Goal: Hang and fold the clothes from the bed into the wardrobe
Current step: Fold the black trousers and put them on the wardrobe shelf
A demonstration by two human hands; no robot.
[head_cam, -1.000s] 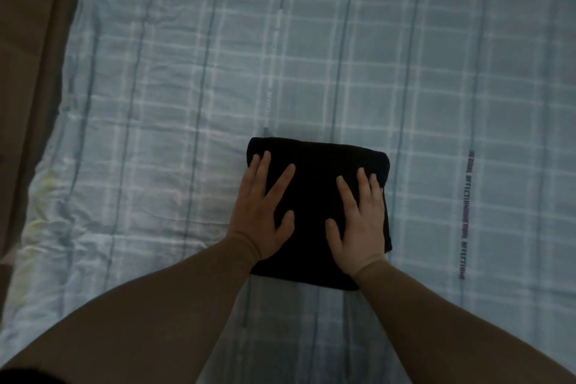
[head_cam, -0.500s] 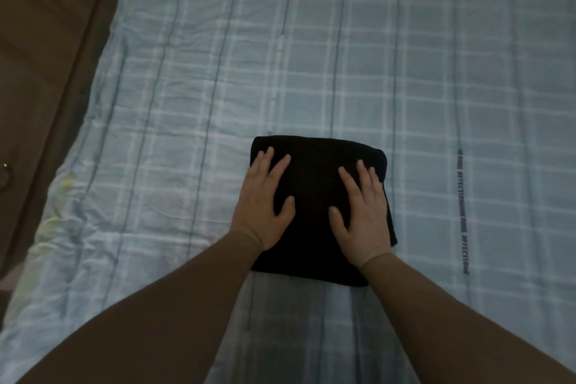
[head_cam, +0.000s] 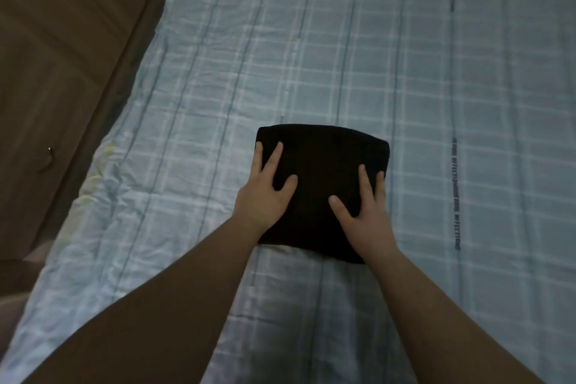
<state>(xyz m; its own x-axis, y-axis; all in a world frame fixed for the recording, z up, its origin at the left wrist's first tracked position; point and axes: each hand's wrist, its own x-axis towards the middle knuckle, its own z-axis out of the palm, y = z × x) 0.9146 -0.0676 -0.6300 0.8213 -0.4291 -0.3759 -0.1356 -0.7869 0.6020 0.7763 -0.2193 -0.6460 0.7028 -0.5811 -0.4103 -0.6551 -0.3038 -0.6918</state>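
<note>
A wooden wardrobe door [head_cam: 62,72] stands left of the checked bed [head_cam: 405,56]. At centre, the left hand [head_cam: 265,193] and right hand [head_cam: 363,212] rest flat, fingers straight, gripping nothing, on a folded black garment [head_cam: 324,159] (a near-square bundle, slightly longer toward the viewer). Folding looks finished; next likely comes lifting it toward the wardrobe.

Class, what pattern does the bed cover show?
The bed cover is pale blue with a white and darker blue check, as the head view shows.
</note>
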